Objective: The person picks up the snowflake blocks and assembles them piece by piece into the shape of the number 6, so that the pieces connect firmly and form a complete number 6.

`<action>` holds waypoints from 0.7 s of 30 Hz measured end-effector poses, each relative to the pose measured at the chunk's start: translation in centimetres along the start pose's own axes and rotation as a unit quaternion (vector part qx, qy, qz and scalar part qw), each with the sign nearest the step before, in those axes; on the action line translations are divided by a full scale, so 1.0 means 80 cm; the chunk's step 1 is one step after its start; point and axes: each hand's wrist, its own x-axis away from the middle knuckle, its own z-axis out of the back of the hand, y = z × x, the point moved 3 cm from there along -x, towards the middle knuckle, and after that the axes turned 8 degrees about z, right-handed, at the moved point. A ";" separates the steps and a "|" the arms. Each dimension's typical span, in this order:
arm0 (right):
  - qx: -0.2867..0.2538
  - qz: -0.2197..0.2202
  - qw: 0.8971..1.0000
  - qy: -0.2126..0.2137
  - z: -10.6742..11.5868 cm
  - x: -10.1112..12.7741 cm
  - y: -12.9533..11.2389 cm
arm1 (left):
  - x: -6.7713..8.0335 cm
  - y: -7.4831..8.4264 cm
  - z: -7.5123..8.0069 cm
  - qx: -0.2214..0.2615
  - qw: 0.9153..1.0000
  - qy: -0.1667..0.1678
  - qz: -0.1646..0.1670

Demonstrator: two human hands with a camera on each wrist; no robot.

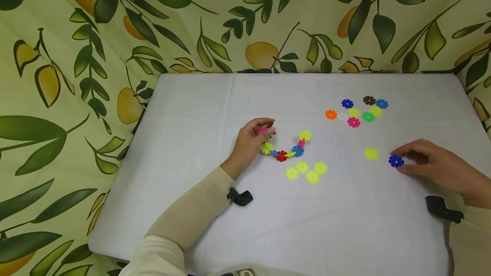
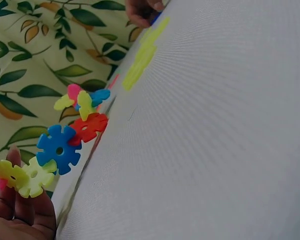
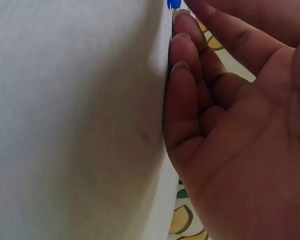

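Currently: bright disc chain in left hand, blue disc in right

Near the middle of the white-covered table (image 1: 184,139), a chain (image 1: 281,156) of notched, flower-edged plastic discs sags in a curve, coloured yellow, blue, red and pink. The left hand (image 1: 247,144) pinches its left end between thumb and bent fingers, which partly cover a pink disc and a brown disc (image 1: 270,125); whether those two are joined cannot be told. To the right, the right hand (image 1: 429,163) pinches a dark blue disc (image 1: 396,161) by its edge, thumb and forefinger nearly closed. The right wrist view cuts that disc to a sliver; the left wrist view crops the left hand and blurs the loose yellow discs (image 1: 312,177) lying nearer than the chain.
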 end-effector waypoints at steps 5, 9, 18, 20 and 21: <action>0.027 -0.013 0.999 0.038 -0.002 -0.003 -0.004 | 0.001 0.002 -0.001 0.002 1.000 -0.003 -0.003; 0.038 -0.041 0.995 0.077 -0.004 -0.008 -0.014 | 0.001 0.003 -0.002 0.011 1.000 -0.011 -0.006; -0.048 -0.025 0.991 0.126 -0.025 -0.039 -0.075 | 0.001 0.006 -0.005 0.020 0.999 -0.022 -0.031; -0.054 -0.009 0.990 0.127 -0.033 -0.049 -0.093 | 0.002 0.009 -0.005 0.018 0.999 -0.010 -0.043; -0.061 0.002 0.990 0.127 -0.038 -0.053 -0.103 | 0.003 0.010 -0.006 0.017 0.999 -0.004 -0.049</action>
